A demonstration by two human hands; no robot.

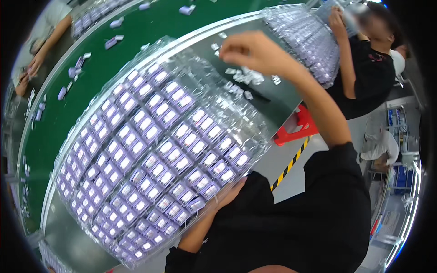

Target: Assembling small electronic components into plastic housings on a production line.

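The left hand (223, 193) sits at the near edge of the tray (150, 150), mostly hidden under it; only a few fingers show along the rim, touching the plastic. How far its grip is closed cannot be told. The right hand (255, 51) is raised beyond the tray's far edge, fingertips pinched together; whether something small sits between them is too blurred to say.

The tray is a clear, glossy, thin moulded plastic sheet, tilted up toward the camera, with rows of shallow rectangular pockets. Each pocket holds a small purple part (165, 146) with a bright white face. The tray's edges look ridged, as if several sheets are stacked.

Beyond the tray, under the raised hand, small clear loose pieces (243, 77) lie scattered on the grey counter (273, 98). Left of the tray runs a green belt (114, 59) carrying scattered purple parts. Right of the raised hand, past the tray, a second stack of filled trays (307, 38) stands beside another person in a black shirt (368, 77). A red stool (298, 127) stands on the floor to the tray's right, by a yellow-black stripe (291, 164).
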